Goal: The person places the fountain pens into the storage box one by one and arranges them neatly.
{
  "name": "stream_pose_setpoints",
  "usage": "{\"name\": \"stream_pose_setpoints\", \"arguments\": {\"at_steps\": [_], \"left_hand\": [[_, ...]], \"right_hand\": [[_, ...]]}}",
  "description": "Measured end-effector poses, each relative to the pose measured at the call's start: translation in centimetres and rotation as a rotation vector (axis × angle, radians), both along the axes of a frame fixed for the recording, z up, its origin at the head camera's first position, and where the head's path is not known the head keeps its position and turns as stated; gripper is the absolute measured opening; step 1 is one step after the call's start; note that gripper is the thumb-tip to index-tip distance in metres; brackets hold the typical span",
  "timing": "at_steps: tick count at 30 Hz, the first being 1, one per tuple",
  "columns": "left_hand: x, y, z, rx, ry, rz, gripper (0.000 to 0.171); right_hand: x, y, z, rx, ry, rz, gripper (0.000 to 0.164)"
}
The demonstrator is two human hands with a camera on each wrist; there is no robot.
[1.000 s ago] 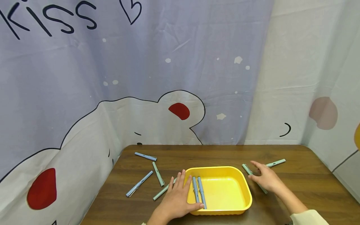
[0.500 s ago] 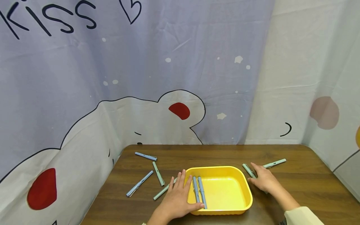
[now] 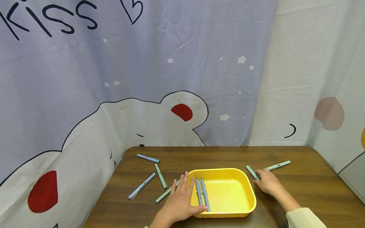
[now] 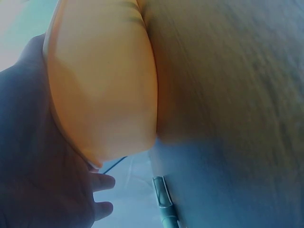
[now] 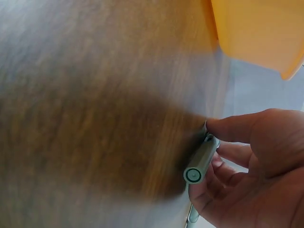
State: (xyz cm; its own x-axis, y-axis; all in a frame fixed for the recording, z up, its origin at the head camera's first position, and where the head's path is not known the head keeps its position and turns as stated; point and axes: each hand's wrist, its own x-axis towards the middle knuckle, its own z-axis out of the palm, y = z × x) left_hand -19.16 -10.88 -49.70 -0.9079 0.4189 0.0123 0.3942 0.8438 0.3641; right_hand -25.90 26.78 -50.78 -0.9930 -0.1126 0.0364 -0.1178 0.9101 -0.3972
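Note:
My left hand rests with spread fingers on the left rim of a yellow tray, thumb over its near left corner. In the left wrist view the hand lies along the tray's side wall. Two blue pens lie side by side inside the tray, partly behind the thumb. To the right, my right hand pinches a light green pen near the table, its lower part hidden by the hand. The right wrist view shows thumb and fingers on either side of this pen.
Another green pen lies just beyond the right hand. Left of the tray lie two blue pens, one far back and one nearer, plus a green pen and a second green pen partly behind the left hand.
My right hand has come down and slightly left onto the green pen, and its fingers have closed round it. My left hand and the tray stay in place.

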Motion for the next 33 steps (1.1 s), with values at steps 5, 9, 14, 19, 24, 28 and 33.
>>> {"name": "stream_pose_setpoints", "arguments": {"at_steps": [5, 9, 14, 19, 24, 28, 33], "left_hand": [[-0.1, -0.1, -0.1, -0.006, 0.0, 0.005, 0.109], [0.0, -0.1, -0.2, -0.01, 0.004, 0.005, 0.11], [0.0, -0.1, -0.2, -0.006, 0.003, 0.005, 0.11], [-0.1, -0.1, -0.3, -0.009, 0.006, 0.004, 0.11], [-0.1, -0.1, -0.4, -0.011, 0.016, 0.004, 0.11], [-0.1, -0.1, -0.4, -0.006, 0.017, 0.003, 0.11], [-0.1, -0.1, -0.4, -0.006, 0.015, 0.001, 0.11]], "right_hand": [[-0.2, 0.2, 0.3, -0.022, -0.066, -0.011, 0.041], [0.0, 0.5, 0.5, -0.091, -0.105, -0.053, 0.039], [0.1, 1.3, 0.5, -0.176, -0.104, -0.086, 0.043], [0.6, 1.9, 1.1, -0.302, -0.141, -0.128, 0.045], [1.2, 2.1, 1.7, -0.516, -0.198, -0.159, 0.039], [1.4, 2.2, 2.2, -0.616, -0.216, -0.161, 0.04], [1.8, 2.7, 2.6, -0.704, -0.259, -0.121, 0.048]]}}
